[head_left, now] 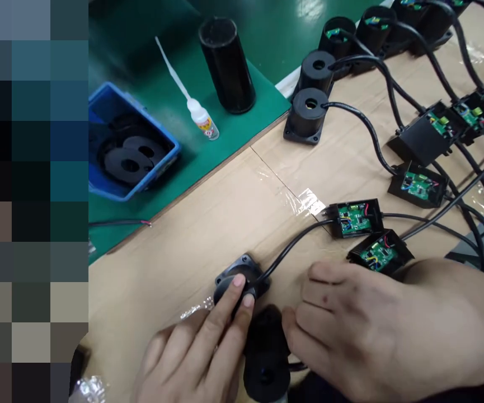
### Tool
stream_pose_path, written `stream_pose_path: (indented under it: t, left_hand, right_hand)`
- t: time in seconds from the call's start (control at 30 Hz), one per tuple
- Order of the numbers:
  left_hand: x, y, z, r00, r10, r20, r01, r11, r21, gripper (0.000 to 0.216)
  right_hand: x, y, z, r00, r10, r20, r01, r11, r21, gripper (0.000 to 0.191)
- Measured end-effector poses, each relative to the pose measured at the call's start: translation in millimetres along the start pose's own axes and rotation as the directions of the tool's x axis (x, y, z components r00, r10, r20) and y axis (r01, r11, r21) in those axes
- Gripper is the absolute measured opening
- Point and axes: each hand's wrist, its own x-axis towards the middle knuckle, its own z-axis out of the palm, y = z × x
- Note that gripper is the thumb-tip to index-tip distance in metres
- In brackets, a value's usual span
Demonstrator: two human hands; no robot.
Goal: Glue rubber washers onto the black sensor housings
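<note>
– Where to find room?
– Up and left of the black plastic housing with a square, holed flange (249, 267), across the tan-covered table (170, 263) to a slanting edge along the flat green mat (195, 162). Tighter to the right: hemmed in by two open black boxes with green circuit boards (357, 218), close above the right hand (376, 319).
– And below?
– Occupied, between both hands, by a black cylinder-like piece (267, 364).
– And the housing?
– Lying on the table, dark, smooth, partly covered. Joined by a thick black cable (292, 246) to the upper box.
– Gripped?
– Touched on top by two straight fingertips of the left hand (195, 347); with the thumb hidden, cannot tell about a grip. On the right hand, curled fingers just beside the cylinder-like piece; cannot tell whether closed on anything.
</note>
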Motion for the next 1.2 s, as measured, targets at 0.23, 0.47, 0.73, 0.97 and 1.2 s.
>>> stream_pose_path:
  t: [0.23, 0.47, 0.73, 0.97, 1.2]
  left_hand:
    - [5, 0, 0, 0.999, -0.02, -0.025, 0.019, 0.999, -0.043, 0.031]
    - [6, 2, 6, 0.996, 0.005, -0.093, -0.007, 1.0, -0.013, 0.027]
    - [5, 0, 7, 0.992, 0.009, -0.128, -0.007, 1.0, 0.021, 0.022]
    - [4, 4, 4, 0.998, -0.048, -0.027, 0.048, 0.999, 0.016, 0.027]
    - [4, 1, 9, 0.993, -0.026, -0.117, 0.027, 1.0, 0.006, 0.023]
  right_hand:
    - [6, 4, 0, 0.995, -0.103, 0.011, 0.101, 0.989, 0.106, 0.018]
    - [-8, -21, 2, 0.977, -0.144, -0.155, 0.146, 0.989, 0.006, 0.015]
    - [-32, -68, 65, 0.864, -0.022, -0.503, -0.015, 0.998, -0.069, 0.02]
    - [-29, -80, 71, 0.873, 0.096, -0.478, -0.179, 0.975, -0.13, 0.011]
    - [-32, -75, 66, 0.865, 0.105, -0.491, -0.148, 0.988, -0.05, 0.017]
